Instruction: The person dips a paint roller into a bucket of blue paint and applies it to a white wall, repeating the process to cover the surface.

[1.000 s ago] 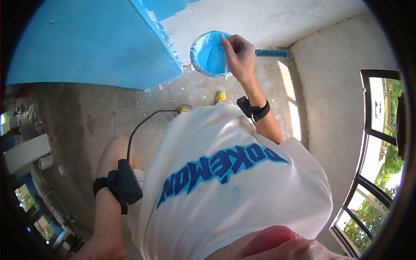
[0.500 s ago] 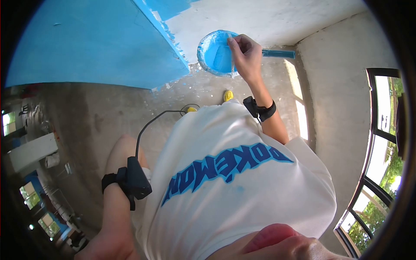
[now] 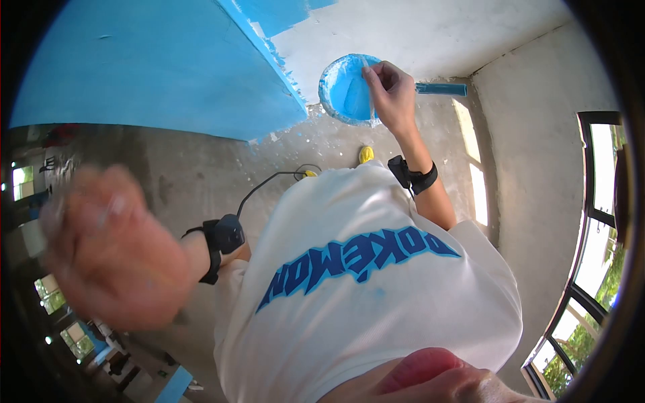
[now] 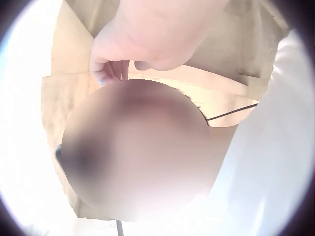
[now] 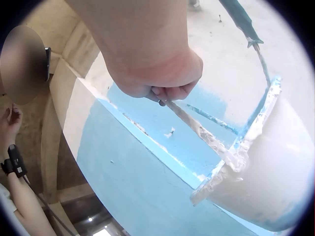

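My right hand (image 3: pixel 393 94) grips the paint-crusted handle (image 5: pixel 197 129) of a bucket (image 3: pixel 324 87), thumb and fingers curled round it. The bucket, white outside (image 5: pixel 275 162) and coated with blue paint inside, hangs below the hand, its rim caked with dried paint. A paint tool with a blue grip (image 3: pixel 443 88) leans out of the bucket; in the right wrist view its thin rod runs down inside the rim. My left hand (image 3: pixel 114 248) is raised at the left of the head view, blurred, with loosely bent fingers and nothing seen in them. The left wrist view shows those fingers (image 4: pixel 114 71) near the head.
A blue-painted surface (image 3: pixel 154 67) fills the upper left, its edge close to the bucket. Beyond lies a partly painted white wall (image 3: pixel 376 30). Windows (image 3: pixel 598 255) line the right side. A black cable (image 3: pixel 259 188) runs from the left wrist camera. The concrete floor (image 3: pixel 222 161) has paint specks.
The left hand has come up from low at the left into the head view. My right hand still holds the bucket, which sits slightly farther right in view.
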A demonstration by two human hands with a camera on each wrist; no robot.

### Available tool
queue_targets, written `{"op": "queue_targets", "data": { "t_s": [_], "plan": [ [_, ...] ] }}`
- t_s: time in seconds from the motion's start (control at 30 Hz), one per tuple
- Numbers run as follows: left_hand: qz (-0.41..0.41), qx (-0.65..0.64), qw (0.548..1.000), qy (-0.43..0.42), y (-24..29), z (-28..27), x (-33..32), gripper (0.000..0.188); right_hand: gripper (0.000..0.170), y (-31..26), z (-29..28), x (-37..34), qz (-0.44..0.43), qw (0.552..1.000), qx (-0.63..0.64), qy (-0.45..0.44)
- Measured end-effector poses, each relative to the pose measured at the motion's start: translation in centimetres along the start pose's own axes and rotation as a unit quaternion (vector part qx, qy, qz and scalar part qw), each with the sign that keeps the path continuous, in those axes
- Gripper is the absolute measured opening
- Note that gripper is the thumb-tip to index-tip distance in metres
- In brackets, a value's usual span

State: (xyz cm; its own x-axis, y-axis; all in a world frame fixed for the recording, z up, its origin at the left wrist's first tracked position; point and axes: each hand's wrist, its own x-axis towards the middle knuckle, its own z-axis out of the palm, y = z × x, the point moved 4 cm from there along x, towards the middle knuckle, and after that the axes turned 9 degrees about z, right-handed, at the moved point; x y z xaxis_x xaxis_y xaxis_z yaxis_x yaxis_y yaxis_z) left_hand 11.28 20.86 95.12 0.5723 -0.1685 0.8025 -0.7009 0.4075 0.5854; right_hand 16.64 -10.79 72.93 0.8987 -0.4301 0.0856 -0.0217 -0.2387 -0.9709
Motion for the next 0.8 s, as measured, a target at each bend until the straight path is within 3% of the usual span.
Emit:
{"op": "queue_targets", "data": {
  "t_s": [0.03, 0.07, 0.13, 0.17, 0.23, 0.27, 0.33, 0.37, 0.43, 0.5, 0.6, 0.67, 0.8],
  "plan": [
    [-0.117, 0.007, 0.984, 0.134, -4.5, 0.8, -0.2, 0.039, 0.021, -0.3, 0.1, 0.0, -0.005, 1.000, 0.001, -0.001],
    [-0.259, 0.036, 0.963, 0.070, -9.0, 1.6, -0.2, 0.036, 0.021, -0.3, 0.0, 0.0, -0.010, 1.000, 0.002, -0.006],
    [-0.465, -0.039, 0.884, 0.012, -17.4, 2.2, -3.5, 0.032, 0.020, 0.0, 0.1, 0.1, -0.017, 1.000, -0.015, -0.017],
    [-0.495, -0.032, 0.868, -0.016, -21.3, 2.2, -5.4, 0.030, 0.020, -0.2, 0.2, 0.2, -0.023, 0.999, -0.013, -0.021],
    [-0.551, -0.040, 0.834, 0.014, -26.3, 3.1, -8.0, 0.027, 0.020, -0.4, 0.3, -0.1, -0.020, 0.999, -0.022, -0.020],
    [-0.547, -0.036, 0.836, 0.013, -27.1, 3.9, -8.3, 0.027, 0.020, -0.4, 0.4, -0.1, -0.024, 0.999, -0.018, -0.020],
    [-0.604, -0.138, 0.783, 0.057, -28.2, 5.5, -8.9, 0.026, 0.020, -0.3, 0.8, -0.4, -0.021, 0.999, -0.028, -0.033],
    [-0.603, -0.132, 0.785, 0.051, -28.9, 5.6, -9.2, 0.026, 0.020, -0.6, 0.9, -0.5, -0.024, 0.999, -0.021, -0.028],
    [-0.635, -0.168, 0.750, 0.078, -29.2, 6.0, -9.7, 0.024, 0.019, -0.9, 1.5, -0.8, -0.011, 0.997, -0.037, -0.062],
    [-0.616, -0.136, 0.768, 0.110, -28.9, 5.7, -9.2, 0.029, 0.018, -0.2, 2.0, -0.8, -0.008, 0.997, -0.021, -0.071],
    [-0.645, -0.143, 0.743, 0.109, -29.3, 4.7, -9.7, 0.038, 0.016, -0.5, 2.6, -1.0, -0.007, 0.994, -0.047, -0.094],
    [-0.668, -0.223, 0.694, 0.147, -29.0, 4.4, -10.2, 0.044, 0.015, -1.2, 2.8, -1.1, -0.008, 0.992, -0.055, -0.114],
    [-0.646, -0.210, 0.716, 0.159, -27.6, 4.5, -10.2, 0.047, 0.016, -0.8, 3.3, -1.5, 0.008, 0.987, -0.052, -0.152]
  ]
}}
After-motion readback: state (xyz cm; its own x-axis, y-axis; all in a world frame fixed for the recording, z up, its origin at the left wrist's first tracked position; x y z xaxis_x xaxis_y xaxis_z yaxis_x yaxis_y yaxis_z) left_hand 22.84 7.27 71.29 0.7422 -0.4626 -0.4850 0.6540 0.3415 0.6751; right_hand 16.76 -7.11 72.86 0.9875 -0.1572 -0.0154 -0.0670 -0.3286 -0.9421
